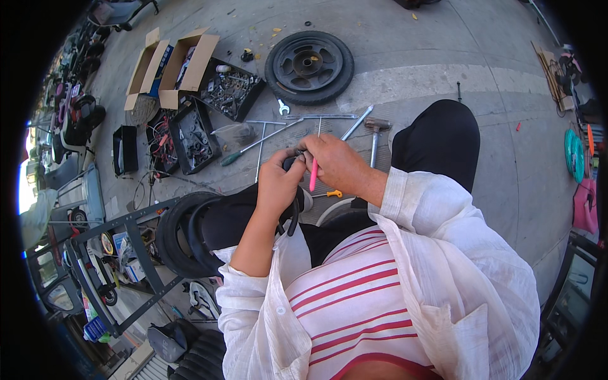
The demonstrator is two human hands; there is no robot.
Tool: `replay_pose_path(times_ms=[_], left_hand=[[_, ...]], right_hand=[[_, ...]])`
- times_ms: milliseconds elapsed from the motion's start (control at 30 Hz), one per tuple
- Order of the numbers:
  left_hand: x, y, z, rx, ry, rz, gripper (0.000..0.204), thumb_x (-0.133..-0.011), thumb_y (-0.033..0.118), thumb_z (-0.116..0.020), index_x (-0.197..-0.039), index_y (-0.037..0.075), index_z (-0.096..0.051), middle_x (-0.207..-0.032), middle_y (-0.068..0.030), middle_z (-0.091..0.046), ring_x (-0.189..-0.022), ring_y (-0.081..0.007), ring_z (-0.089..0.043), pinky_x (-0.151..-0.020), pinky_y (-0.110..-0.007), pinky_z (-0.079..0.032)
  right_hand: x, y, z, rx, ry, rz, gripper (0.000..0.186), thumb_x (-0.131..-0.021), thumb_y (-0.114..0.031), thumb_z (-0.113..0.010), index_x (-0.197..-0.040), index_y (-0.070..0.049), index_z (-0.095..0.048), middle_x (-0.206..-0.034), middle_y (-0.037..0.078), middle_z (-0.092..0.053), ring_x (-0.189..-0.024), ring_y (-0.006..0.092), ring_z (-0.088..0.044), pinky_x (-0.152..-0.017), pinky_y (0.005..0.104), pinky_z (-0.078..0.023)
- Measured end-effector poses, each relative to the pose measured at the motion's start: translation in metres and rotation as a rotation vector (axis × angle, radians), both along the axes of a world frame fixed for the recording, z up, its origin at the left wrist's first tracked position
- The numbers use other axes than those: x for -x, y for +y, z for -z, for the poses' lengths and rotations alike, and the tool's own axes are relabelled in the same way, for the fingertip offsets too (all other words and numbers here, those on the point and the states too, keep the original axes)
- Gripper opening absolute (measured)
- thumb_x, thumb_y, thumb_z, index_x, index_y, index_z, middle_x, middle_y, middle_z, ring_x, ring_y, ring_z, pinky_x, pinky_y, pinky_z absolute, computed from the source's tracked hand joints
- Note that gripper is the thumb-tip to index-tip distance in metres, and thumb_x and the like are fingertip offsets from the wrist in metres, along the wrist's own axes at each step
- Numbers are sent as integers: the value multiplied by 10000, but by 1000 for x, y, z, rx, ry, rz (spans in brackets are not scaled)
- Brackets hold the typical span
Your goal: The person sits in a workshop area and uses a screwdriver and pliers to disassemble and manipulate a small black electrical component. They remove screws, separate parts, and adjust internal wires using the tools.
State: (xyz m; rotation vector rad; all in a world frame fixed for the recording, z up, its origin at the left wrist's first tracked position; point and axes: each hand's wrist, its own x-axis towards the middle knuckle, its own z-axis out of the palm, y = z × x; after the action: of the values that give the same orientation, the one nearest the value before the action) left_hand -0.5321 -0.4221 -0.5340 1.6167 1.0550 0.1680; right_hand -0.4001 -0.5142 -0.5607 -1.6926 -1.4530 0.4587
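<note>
In front of my lap both hands meet. My left hand [278,183] is closed round a small black part [289,163], mostly hidden by the fingers. A black hose-like piece [293,218] curves below that hand; whether it joins the part cannot be made out. My right hand [335,161] is closed, fingertips against the left ones, with a pink-handled tool [313,175] sticking out toward me. Its working end is hidden. Past the hands lie a T-handle wrench [261,149], a screwdriver with a green handle [231,158] and a hammer [377,126].
A wheel with tyre [308,66] lies flat beyond my hands. Black trays of metal parts [231,88] and open cardboard boxes [187,66] stand at the far left. A loose tyre [174,234] and a dark metal frame [133,253] are at my left. A yellow-handled tool [334,193] lies near my legs.
</note>
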Motion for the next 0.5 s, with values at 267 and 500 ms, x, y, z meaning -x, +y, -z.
replay_pose_path(times_ms=[267,500], left_hand=[[6,1,18,130,-113,99,324,-979,319,-493,-987,28,-633,-669,6,-573,-521,-48,-478,-478,-200,-364],[-1,-9,5,322,-224,-111,328,-984,365,-486,-915,75,-624,-616,34,-527,-457,-33,-411,-412,-192,-290]], right_hand=[[-1,3,-5,102,300,28,142,-836,-75,-577,-955,2,-573,-843,191,-612,-805,365,-589,-695,417,-476],[5,6,-6,-100,53,73,122,-840,-61,-579,-956,-24,-587,-863,159,-603,-837,354,-569,-737,424,-452]])
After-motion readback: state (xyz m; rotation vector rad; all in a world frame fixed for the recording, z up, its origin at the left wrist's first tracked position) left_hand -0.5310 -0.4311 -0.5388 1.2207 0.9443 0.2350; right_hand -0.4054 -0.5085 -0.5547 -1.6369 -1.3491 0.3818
